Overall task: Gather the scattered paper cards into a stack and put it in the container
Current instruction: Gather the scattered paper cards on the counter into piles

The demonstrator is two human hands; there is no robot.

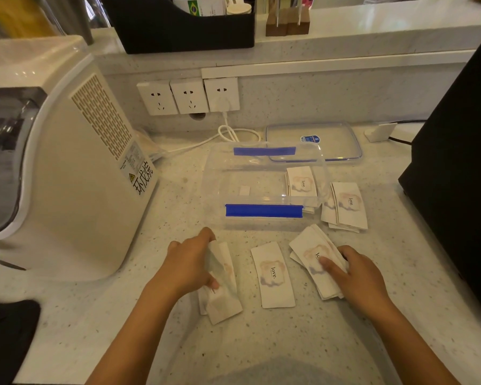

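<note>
White paper cards printed "love" lie in small piles on the speckled counter. My left hand (190,262) grips a bunch of cards (222,298) at the lower left, lifting their near edge. My right hand (358,276) presses flat on another pile of cards (311,254), fingers on top. A single card (274,275) rests between the two hands. Another pile (346,205) sits to the right of the clear plastic container (214,187) with blue clips. A few cards (301,180) lie at the container's right end; whether they are inside it is hard to tell.
The container's clear lid (331,136) lies behind it. A large white appliance (67,168) stands at the left, a black box-like object (456,162) at the right. Wall sockets (189,95) with a white cable (228,132) are behind. A dark cloth (6,329) sits lower left.
</note>
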